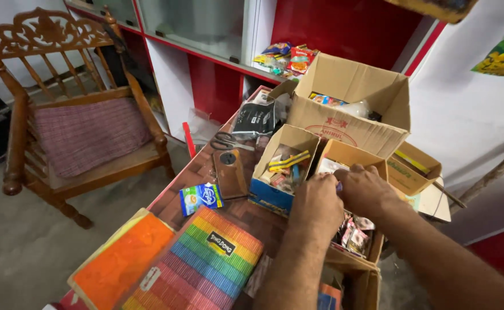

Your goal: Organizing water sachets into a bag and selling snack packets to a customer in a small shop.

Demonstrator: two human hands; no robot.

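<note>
- I see both hands meet over the open brown carton (pixel 352 158) at the bench (pixel 206 166) edge, so its packets (pixel 355 235) sit right under them.
- Left hand (pixel 318 201) and right hand (pixel 366 189) curl in, fingertips pinching one small purple thing (pixel 339 186) between them (mostly hidden).
- Blue-sided box (pixel 275 192) just beside, untouched.

The left hand (pixel 316 202) and right hand (pixel 366 189) meet, touching, above a small open carton (pixel 352 156) of packets on the table (pixel 206 166). Just beside it stands a blue-sided box (pixel 272 195); a rainbow-striped pack (pixel 206 264) lies near.
</note>
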